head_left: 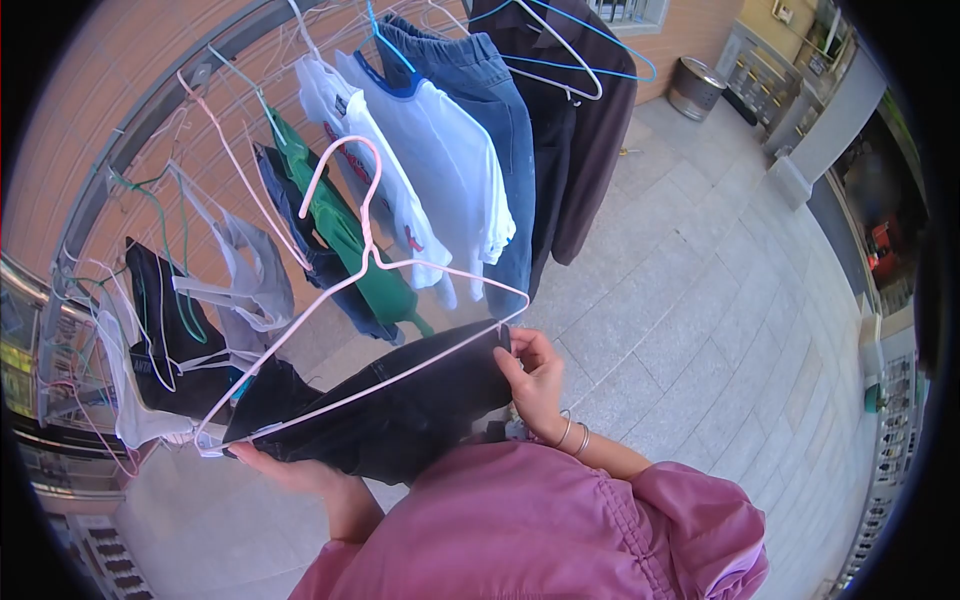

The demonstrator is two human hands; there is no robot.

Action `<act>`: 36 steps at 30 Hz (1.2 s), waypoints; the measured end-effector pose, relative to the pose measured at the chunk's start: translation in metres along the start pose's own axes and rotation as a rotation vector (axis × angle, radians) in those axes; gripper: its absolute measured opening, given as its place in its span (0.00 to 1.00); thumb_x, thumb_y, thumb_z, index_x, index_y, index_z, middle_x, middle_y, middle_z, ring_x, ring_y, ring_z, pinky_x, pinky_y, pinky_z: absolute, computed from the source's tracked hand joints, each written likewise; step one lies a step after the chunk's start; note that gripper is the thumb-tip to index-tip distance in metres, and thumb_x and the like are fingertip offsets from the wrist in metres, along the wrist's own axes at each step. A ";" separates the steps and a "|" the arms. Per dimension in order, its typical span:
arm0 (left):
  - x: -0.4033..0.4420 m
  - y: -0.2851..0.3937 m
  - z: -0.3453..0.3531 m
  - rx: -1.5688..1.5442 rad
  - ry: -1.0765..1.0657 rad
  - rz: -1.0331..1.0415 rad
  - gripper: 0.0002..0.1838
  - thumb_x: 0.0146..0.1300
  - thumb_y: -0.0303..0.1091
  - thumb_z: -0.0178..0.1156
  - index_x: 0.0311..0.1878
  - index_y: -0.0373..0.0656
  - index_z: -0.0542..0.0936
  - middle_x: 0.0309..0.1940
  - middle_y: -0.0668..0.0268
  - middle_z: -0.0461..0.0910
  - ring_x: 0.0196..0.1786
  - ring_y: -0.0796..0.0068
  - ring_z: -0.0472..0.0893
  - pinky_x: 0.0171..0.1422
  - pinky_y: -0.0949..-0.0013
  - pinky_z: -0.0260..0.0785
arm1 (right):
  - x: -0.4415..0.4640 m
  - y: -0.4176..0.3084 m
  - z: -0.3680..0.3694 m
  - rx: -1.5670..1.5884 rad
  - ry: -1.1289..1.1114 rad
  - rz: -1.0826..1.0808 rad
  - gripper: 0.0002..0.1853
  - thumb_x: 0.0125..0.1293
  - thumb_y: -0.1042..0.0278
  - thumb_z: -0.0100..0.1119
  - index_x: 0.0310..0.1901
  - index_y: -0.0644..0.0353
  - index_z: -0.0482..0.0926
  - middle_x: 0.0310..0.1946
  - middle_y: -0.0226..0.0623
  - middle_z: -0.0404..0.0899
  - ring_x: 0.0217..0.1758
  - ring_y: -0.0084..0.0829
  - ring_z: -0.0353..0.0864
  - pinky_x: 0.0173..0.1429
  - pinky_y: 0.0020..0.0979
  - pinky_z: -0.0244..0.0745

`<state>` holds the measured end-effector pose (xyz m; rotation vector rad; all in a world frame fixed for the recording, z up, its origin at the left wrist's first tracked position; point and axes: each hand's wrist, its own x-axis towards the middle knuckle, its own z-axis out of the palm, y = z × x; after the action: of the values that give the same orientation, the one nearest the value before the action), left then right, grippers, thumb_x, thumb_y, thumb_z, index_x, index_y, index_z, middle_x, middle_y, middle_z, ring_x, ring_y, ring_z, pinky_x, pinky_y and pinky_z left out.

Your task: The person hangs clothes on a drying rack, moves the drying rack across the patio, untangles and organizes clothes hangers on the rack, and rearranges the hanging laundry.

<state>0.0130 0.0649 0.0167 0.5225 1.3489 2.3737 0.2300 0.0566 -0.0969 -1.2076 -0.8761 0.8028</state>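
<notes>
A pink hanger (371, 250) is in front of me, its hook pointing up. Black clothing (400, 400) stretches below and along its bottom bar. At the lower left end, my left hand (300, 475) pinches the black clothing's edge close to the hanger's corner. My right hand (536, 378), with bracelets at the wrist, pinches the other end of the cloth near the hanger's right corner. Both hands have their fingers closed on the cloth.
A metal rack (130, 130) holds a green garment (345, 240), white shirts (440, 150), blue jeans (500, 120), a dark jacket (595, 120) and a grey garment (255, 270). A metal bin (697, 90) stands by the wall on the tiled floor (690, 330).
</notes>
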 end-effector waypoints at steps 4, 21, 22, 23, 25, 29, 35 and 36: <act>0.002 0.011 0.008 -0.118 0.000 -0.145 0.29 0.67 0.53 0.45 0.62 0.41 0.66 0.58 0.63 0.68 0.58 0.68 0.70 0.63 0.66 0.63 | 0.005 -0.001 -0.015 0.192 0.022 0.076 0.15 0.62 0.74 0.56 0.50 0.63 0.69 0.34 0.30 0.74 0.35 0.19 0.72 0.41 0.20 0.67; 0.021 -0.067 -0.036 -0.155 -0.605 -0.256 0.31 0.68 0.60 0.41 0.62 0.43 0.64 0.53 0.62 0.71 0.53 0.69 0.74 0.59 0.66 0.68 | 0.046 -0.106 -0.102 -0.382 -0.115 -0.537 0.10 0.57 0.73 0.62 0.22 0.64 0.73 0.16 0.33 0.68 0.18 0.24 0.65 0.23 0.26 0.57; 0.025 -0.072 -0.032 -0.036 -0.804 -0.130 0.36 0.65 0.64 0.42 0.63 0.41 0.63 0.54 0.62 0.70 0.54 0.69 0.73 0.59 0.66 0.67 | 0.046 -0.122 -0.114 -0.420 -0.010 -0.609 0.08 0.55 0.76 0.62 0.22 0.65 0.74 0.15 0.34 0.68 0.18 0.25 0.66 0.23 0.26 0.58; 0.021 -0.077 -0.029 -0.032 -0.954 -0.045 0.37 0.66 0.62 0.43 0.65 0.39 0.60 0.55 0.60 0.69 0.55 0.68 0.73 0.59 0.66 0.66 | 0.045 -0.131 -0.126 -0.446 0.071 -0.660 0.09 0.55 0.75 0.62 0.22 0.65 0.74 0.15 0.33 0.67 0.18 0.24 0.65 0.23 0.25 0.56; 0.010 -0.067 -0.004 0.258 -1.103 0.232 0.37 0.67 0.56 0.46 0.68 0.37 0.55 0.55 0.58 0.68 0.56 0.67 0.72 0.59 0.66 0.65 | 0.044 -0.147 -0.153 -0.511 0.224 -0.761 0.10 0.56 0.75 0.62 0.21 0.65 0.73 0.15 0.31 0.65 0.18 0.22 0.62 0.23 0.24 0.54; -0.019 -0.062 0.020 0.581 -1.294 0.160 0.41 0.52 0.31 0.65 0.68 0.41 0.56 0.51 0.49 0.72 0.48 0.59 0.79 0.49 0.64 0.71 | 0.032 -0.181 -0.195 -0.737 0.475 -0.826 0.11 0.56 0.75 0.62 0.21 0.65 0.71 0.15 0.28 0.62 0.18 0.19 0.57 0.22 0.23 0.49; -0.040 -0.058 0.045 0.500 -1.692 0.231 0.22 0.53 0.27 0.64 0.54 0.40 0.74 0.45 0.56 0.76 0.41 0.65 0.82 0.44 0.66 0.73 | 0.005 -0.199 -0.214 -1.080 0.618 -0.835 0.10 0.58 0.76 0.61 0.22 0.65 0.71 0.14 0.27 0.59 0.17 0.18 0.53 0.22 0.23 0.45; -0.044 -0.056 0.054 0.474 -1.671 0.324 0.18 0.54 0.25 0.62 0.50 0.40 0.77 0.43 0.58 0.77 0.39 0.67 0.82 0.41 0.68 0.73 | 0.006 -0.199 -0.221 -1.081 0.688 -0.796 0.10 0.58 0.76 0.61 0.22 0.65 0.71 0.14 0.27 0.58 0.17 0.18 0.52 0.22 0.23 0.45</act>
<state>0.0842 0.1101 -0.0122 2.2139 0.8450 0.8591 0.4408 -0.0692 0.0710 -1.6791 -1.0857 -0.8268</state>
